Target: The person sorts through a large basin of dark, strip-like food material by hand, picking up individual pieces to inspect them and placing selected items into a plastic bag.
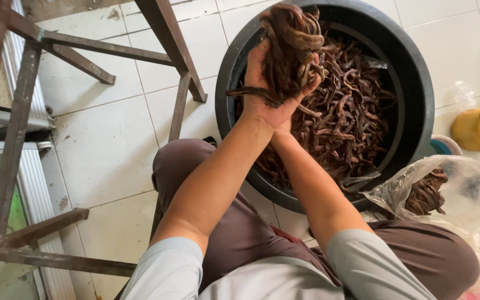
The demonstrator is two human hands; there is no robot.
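Underfoot lies a floor of white tiles (106, 144) with grey grout, stained in the far left corner. Rusty metal frame legs (180, 66) stand on it at left, beside a ribbed metal strip (34, 194). Both hands rise together over a black tub (418, 94): the left hand (262, 83) curls its fingers around a bunch of brown dried pods (291, 47), while the right hand is mostly hidden behind it, its grip unclear. More pods (345, 122) fill the tub. Near right, a clear plastic bag (462, 189) holds some; a yellow container (479, 130) stands further right.
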